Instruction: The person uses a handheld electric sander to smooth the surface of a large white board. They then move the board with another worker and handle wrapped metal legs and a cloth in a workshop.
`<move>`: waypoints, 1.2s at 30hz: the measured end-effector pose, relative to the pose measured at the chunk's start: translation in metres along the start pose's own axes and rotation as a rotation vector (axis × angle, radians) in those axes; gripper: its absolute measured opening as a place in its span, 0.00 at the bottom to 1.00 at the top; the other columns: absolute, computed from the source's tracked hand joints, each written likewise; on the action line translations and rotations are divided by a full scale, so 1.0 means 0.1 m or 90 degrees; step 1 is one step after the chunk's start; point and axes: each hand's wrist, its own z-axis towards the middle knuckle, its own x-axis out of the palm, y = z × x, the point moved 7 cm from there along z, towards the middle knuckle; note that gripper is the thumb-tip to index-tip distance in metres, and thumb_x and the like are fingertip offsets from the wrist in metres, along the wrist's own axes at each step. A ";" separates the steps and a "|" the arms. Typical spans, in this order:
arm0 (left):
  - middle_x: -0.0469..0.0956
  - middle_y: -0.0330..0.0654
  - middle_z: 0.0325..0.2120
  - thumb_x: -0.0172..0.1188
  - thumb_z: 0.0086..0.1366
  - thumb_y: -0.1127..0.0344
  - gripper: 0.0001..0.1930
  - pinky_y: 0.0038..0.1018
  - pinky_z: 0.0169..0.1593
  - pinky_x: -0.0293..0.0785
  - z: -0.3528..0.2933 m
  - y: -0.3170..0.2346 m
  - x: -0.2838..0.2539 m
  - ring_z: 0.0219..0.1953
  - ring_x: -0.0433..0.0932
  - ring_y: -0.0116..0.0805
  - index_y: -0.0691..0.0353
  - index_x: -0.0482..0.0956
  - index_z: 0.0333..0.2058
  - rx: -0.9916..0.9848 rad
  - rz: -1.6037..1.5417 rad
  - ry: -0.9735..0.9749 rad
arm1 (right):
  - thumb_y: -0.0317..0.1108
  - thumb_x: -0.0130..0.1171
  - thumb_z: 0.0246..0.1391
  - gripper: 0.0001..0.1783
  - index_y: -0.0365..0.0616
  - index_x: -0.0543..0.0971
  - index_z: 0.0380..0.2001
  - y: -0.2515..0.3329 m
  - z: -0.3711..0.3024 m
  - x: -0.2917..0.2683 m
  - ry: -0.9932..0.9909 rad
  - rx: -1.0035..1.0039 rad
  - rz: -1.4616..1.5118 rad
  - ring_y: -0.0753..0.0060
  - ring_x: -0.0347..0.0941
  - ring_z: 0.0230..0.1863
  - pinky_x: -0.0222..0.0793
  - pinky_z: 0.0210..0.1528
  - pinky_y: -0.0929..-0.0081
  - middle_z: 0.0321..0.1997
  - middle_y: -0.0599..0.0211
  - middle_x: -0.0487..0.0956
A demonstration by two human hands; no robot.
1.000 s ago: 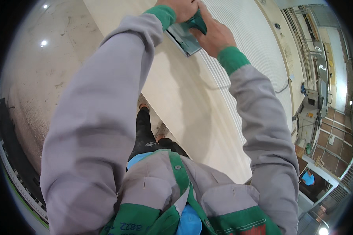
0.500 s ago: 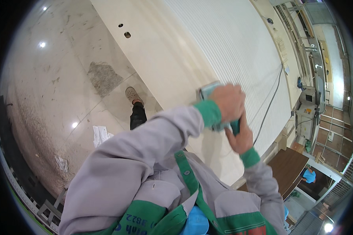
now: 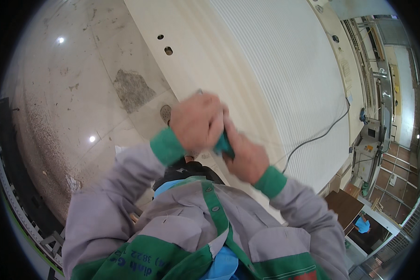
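Note:
A teal power sander [image 3: 224, 145] is at the left edge of a large cream door-like panel [image 3: 198, 51], mostly covered by my hands. My left hand [image 3: 197, 122] is closed over its front, blurred by motion. Behind it, my right hand [image 3: 248, 157] wraps round the sander's green body, thumb toward me. A dark cord [image 3: 312, 134] trails over the panel from near my right wrist. White fluted ribs [image 3: 289, 70] run along the panel's middle. Two holes [image 3: 168, 51] pierce its smooth border.
Left of the panel lies a tiled floor with a rough grey patch [image 3: 133, 91] and sawdust [image 3: 44, 140]. Machinery [image 3: 369, 133] lines the right side. A brown board [image 3: 344, 207] and a person in blue [image 3: 362, 225] are at the lower right.
Both my hands have moved left and a little toward me with the sander, from beside the ribs to the panel's left edge. The cord has shifted too.

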 end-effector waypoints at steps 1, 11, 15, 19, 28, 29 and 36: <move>0.79 0.49 0.28 0.55 0.59 0.73 0.05 0.41 0.36 0.77 0.25 0.17 -0.07 0.30 0.79 0.51 0.62 0.80 0.31 0.026 0.003 -0.042 | 0.35 0.65 0.51 0.51 0.53 0.52 0.76 0.02 0.30 -0.18 -0.028 -0.022 -0.003 0.36 0.79 0.37 0.77 0.40 0.47 0.43 0.45 0.80; 0.82 0.52 0.44 0.44 0.68 0.57 0.19 0.43 0.55 0.73 2.28 0.70 0.52 0.48 0.79 0.51 0.60 0.83 0.42 0.028 0.255 0.115 | 0.40 0.61 0.54 0.52 0.62 0.45 0.77 -0.72 1.61 -1.42 -0.214 0.032 -0.108 0.32 0.79 0.44 0.76 0.49 0.43 0.45 0.40 0.83; 0.82 0.49 0.47 0.48 0.67 0.50 0.20 0.45 0.55 0.76 1.77 0.20 1.13 0.50 0.81 0.51 0.53 0.85 0.42 -0.050 0.130 0.112 | 0.41 0.63 0.53 0.54 0.60 0.44 0.77 -1.17 0.66 -1.12 -0.203 0.110 -0.033 0.28 0.79 0.42 0.76 0.48 0.40 0.43 0.36 0.82; 0.81 0.48 0.40 0.53 0.64 0.55 0.13 0.47 0.47 0.77 0.93 -0.45 1.47 0.42 0.81 0.52 0.56 0.82 0.34 -0.009 0.004 0.175 | 0.39 0.62 0.55 0.54 0.50 0.41 0.77 -1.25 -0.47 -0.55 -0.170 0.200 0.041 0.26 0.78 0.41 0.76 0.44 0.41 0.41 0.34 0.82; 0.74 0.42 0.28 0.62 0.53 0.64 0.06 0.40 0.35 0.75 -0.67 -0.93 0.71 0.32 0.77 0.45 0.58 0.78 0.27 -0.053 -0.127 0.085 | 0.33 0.64 0.50 0.52 0.44 0.50 0.75 -0.39 -1.44 0.42 0.030 0.221 0.142 0.37 0.80 0.45 0.78 0.44 0.49 0.51 0.40 0.80; 0.76 0.42 0.29 0.61 0.51 0.67 0.06 0.40 0.34 0.75 -0.67 -0.81 0.50 0.31 0.78 0.45 0.57 0.79 0.30 -0.057 -0.117 0.039 | 0.32 0.64 0.50 0.51 0.43 0.51 0.75 -0.22 -1.26 0.38 0.025 0.145 0.127 0.36 0.80 0.45 0.78 0.43 0.49 0.50 0.40 0.80; 0.81 0.48 0.32 0.53 0.59 0.73 0.08 0.37 0.37 0.78 -0.03 0.46 -0.64 0.34 0.81 0.49 0.61 0.80 0.34 -0.067 -0.012 -0.089 | 0.31 0.61 0.52 0.53 0.52 0.46 0.77 0.63 0.56 -0.05 -0.015 -0.080 0.067 0.34 0.79 0.43 0.76 0.44 0.45 0.52 0.41 0.79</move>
